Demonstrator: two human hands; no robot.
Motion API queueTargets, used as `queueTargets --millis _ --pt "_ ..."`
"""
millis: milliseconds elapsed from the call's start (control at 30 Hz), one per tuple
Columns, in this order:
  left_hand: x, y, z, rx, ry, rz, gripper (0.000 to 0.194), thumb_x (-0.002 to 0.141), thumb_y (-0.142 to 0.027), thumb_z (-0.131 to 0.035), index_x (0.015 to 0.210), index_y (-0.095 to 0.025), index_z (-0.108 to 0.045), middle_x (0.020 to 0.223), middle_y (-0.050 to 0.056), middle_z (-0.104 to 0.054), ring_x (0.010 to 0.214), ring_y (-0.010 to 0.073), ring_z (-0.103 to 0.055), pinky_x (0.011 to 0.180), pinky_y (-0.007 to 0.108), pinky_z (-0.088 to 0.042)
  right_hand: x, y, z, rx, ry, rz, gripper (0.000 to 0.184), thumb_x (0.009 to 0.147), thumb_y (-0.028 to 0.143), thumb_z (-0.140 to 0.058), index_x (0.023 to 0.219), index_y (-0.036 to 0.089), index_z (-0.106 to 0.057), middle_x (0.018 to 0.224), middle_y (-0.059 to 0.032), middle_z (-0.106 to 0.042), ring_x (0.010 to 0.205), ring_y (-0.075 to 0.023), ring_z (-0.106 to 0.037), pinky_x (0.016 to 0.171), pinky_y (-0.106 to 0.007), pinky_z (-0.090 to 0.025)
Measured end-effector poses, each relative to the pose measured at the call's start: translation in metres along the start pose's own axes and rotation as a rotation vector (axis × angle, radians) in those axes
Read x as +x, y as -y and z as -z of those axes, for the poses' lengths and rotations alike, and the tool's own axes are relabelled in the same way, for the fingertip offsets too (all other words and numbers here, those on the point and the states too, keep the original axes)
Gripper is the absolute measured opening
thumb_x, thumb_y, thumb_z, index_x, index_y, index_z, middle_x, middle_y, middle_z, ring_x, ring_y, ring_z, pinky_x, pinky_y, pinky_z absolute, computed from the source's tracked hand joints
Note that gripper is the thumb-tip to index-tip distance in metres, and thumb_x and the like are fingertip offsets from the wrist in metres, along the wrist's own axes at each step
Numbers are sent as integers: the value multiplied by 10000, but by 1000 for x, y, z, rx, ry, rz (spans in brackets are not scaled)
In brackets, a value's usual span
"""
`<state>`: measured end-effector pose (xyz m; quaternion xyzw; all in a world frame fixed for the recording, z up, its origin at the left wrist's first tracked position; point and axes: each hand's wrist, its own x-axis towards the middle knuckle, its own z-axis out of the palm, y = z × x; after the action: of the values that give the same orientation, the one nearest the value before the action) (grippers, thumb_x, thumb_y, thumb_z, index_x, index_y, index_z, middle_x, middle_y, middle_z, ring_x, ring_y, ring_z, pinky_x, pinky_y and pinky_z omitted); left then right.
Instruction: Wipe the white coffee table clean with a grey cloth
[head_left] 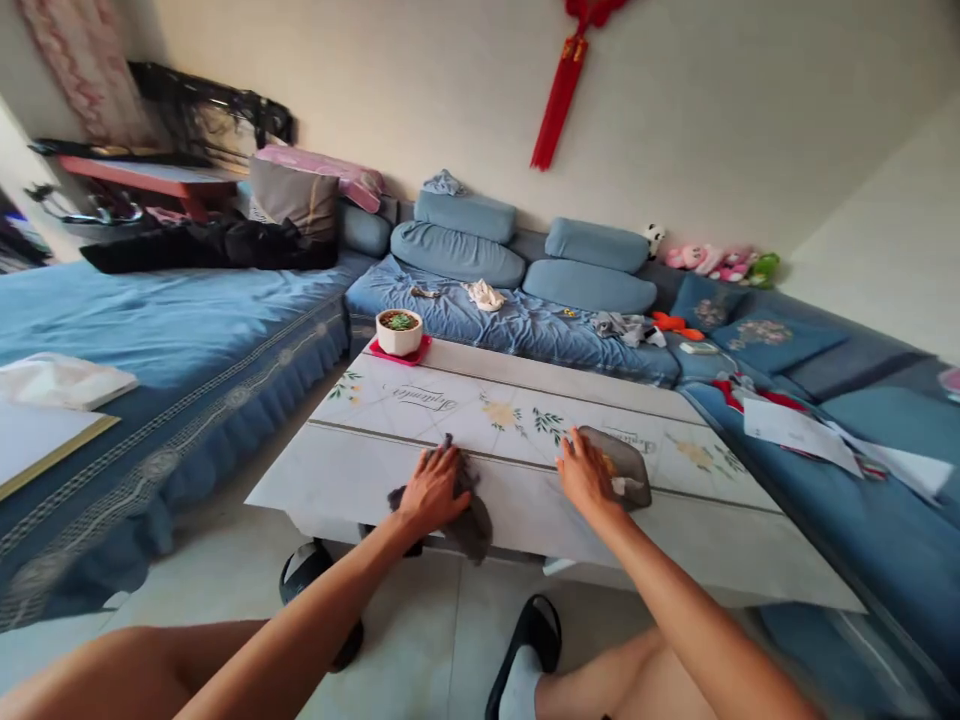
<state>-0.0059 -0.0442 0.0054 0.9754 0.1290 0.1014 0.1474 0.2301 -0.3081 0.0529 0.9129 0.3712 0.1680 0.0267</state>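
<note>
My left hand (433,490) is on a bunched dark grey cloth (474,525) at the near edge of the low table, its fingers bent over the fabric. Part of the cloth hangs past the edge. To the right, my right hand (587,475) rests with fingers apart at the left side of a shallow, see-through grey tray (636,468). Something small and whitish (624,486) shows in the tray beside the hand; its kind is unclear. Both hands lie over a white tablecloth (517,500) printed with flowers and lettering.
A potted succulent (399,332) stands on a pink-red mat (417,354) at the table's far left corner. Blue sofas (465,315) surround the table on the left, back and right. Papers (802,435) lie on the right sofa. My feet, in black slippers (536,630), are below the near edge.
</note>
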Motion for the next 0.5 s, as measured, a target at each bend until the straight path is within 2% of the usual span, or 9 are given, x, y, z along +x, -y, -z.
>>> queueTargets --millis 67,133,233,300,333,400,433,500 --pt "-17 43 17 52 -15 85 640 1025 -394 -577 1638 -221 -624 1789 136 -530 1685 341 -449 1435 526 -258 -8 -24 -7 7 32 34 574 1100 89 -359 1589 48 -658 1781 -232 -456 1667 -363 -440 1398 -567 -367" --pt "-24 111 44 145 -50 225 608 1041 -379 -487 1592 -174 -641 1755 151 -567 1625 332 -513 1394 512 -316 -30 -56 -9 10 56 80 651 1081 31 -277 1623 58 -635 1822 -171 -410 1686 -309 -413 1418 -504 -349" --pt "-23 217 83 273 -75 452 612 1070 -447 -381 1458 -71 -670 1621 174 -667 1492 347 -591 1283 517 -422 -76 -119 -5 3 71 110 696 1076 24 -217 1631 54 -636 1816 -143 -429 1670 -315 -437 1397 -497 -397" --pt "-16 264 99 261 -31 668 637 1095 -525 -334 1316 -62 -711 1444 155 -752 1319 332 -670 1160 481 -508 -106 -173 -7 4 44 92 660 1102 82 -241 1586 71 -689 1780 -165 -483 1630 -335 -494 1355 -508 -455" --pt "-10 275 103 233 -19 769 653 1106 -554 -320 1268 -66 -722 1375 141 -771 1239 312 -692 1102 442 -533 -118 -201 -11 11 27 80 635 1110 116 -267 1556 79 -718 1761 -184 -505 1610 -340 -519 1336 -514 -474" --pt "13 273 105 192 -47 870 654 1118 -553 -324 1237 -53 -730 1346 136 -772 1172 285 -696 1044 382 -547 -137 -256 -21 27 4 39 595 1110 180 -322 1509 94 -755 1736 -210 -528 1567 -342 -568 1299 -524 -510" --pt "28 261 102 188 -83 832 633 1118 -510 -341 1252 -25 -726 1380 156 -760 1200 293 -688 1064 386 -547 -145 -282 -26 33 4 9 585 1105 208 -340 1492 95 -765 1727 -221 -535 1540 -346 -596 1271 -529 -535" --pt "60 219 91 189 -130 622 553 1085 -363 -391 1278 35 -721 1466 215 -728 1340 336 -652 1175 434 -520 -156 -328 -34 50 2 -57 586 1109 278 -353 1454 85 -786 1709 -247 -546 1444 -358 -673 1167 -514 -603"
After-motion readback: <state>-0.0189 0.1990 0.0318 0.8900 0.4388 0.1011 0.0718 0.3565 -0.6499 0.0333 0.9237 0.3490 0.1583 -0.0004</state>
